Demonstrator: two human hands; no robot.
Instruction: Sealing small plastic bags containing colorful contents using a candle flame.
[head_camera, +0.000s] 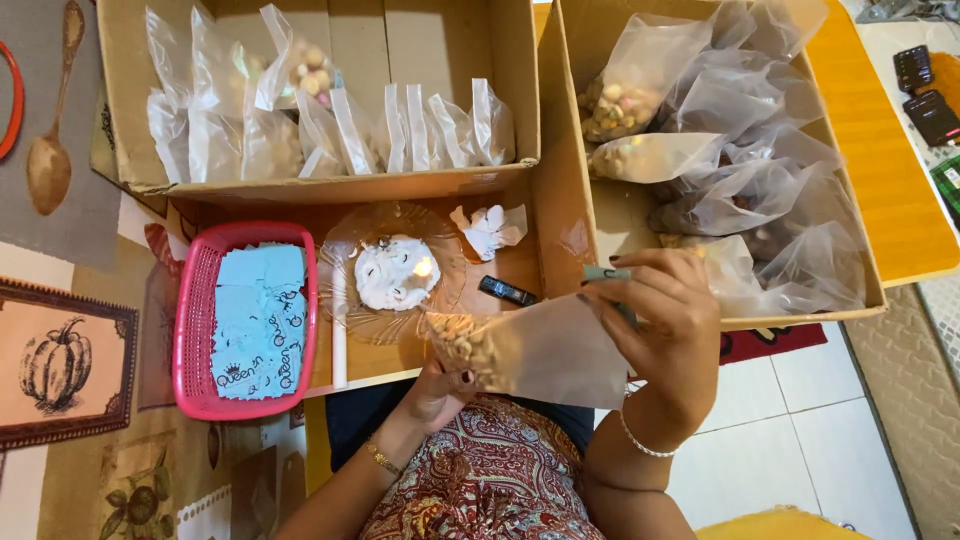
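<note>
My left hand (440, 388) supports from below a clear plastic bag (530, 352) filled at one end with small round beige pieces. My right hand (665, 315) pinches the bag's open end together with a small light-blue card (603, 273). The bag lies sideways over my lap, just in front of a low orange table (890, 190). Both wrists wear bracelets.
A cardboard box (330, 187) at the back left holds upright sealed bags; another box (572, 180) at the right holds filled bags. A pink basket (195, 330) contains blue cards. A glass plate (350, 310) with a lit candle, a black lighter (507, 291) and crumpled paper (488, 228) sit between them.
</note>
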